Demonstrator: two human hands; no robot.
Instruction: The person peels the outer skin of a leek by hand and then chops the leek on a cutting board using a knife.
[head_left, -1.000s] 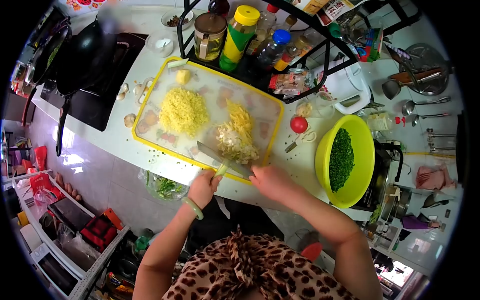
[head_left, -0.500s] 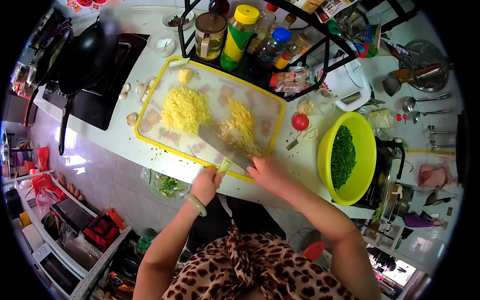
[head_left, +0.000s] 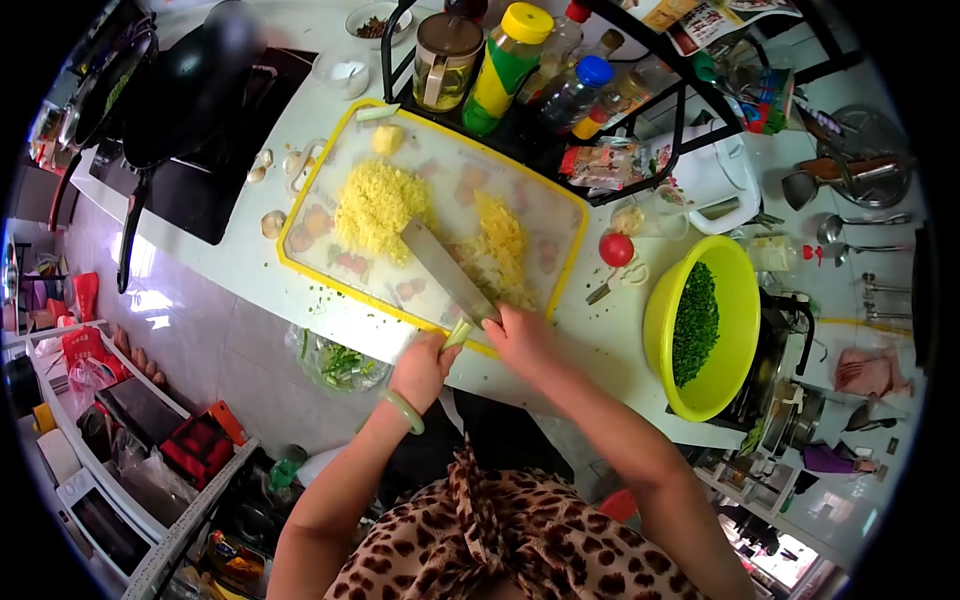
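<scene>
My right hand (head_left: pixel 520 337) is closed on the handle of a wide-bladed knife (head_left: pixel 448 272). The blade slants up and left over the yellow-edged cutting board (head_left: pixel 410 290), its far end beside a heap of chopped yellow pieces (head_left: pixel 378 212). My left hand (head_left: pixel 420 368) grips a pale green stalk (head_left: pixel 459 332) at the board's near edge, just left of the knife handle. Yellow shreds (head_left: pixel 500 240) lie right of the blade, with chopped pale pieces (head_left: pixel 500 287) partly hidden below them. A yellow chunk (head_left: pixel 387 139) sits near the board's far left corner.
A yellow-green bowl (head_left: pixel 735 350) of chopped greens stands at the right, near a tomato (head_left: pixel 616 249) and a small knife (head_left: pixel 598 293). Behind the board is a black rack (head_left: pixel 683 145) with bottles. A black wok (head_left: pixel 185 105) is on the left stove. Garlic (head_left: pixel 272 224) lies nearby.
The blade swung up from low over the board, then its handle end lifted slightly, so it slants more steeply. The view has shifted a little. Both hands keep their holds.
</scene>
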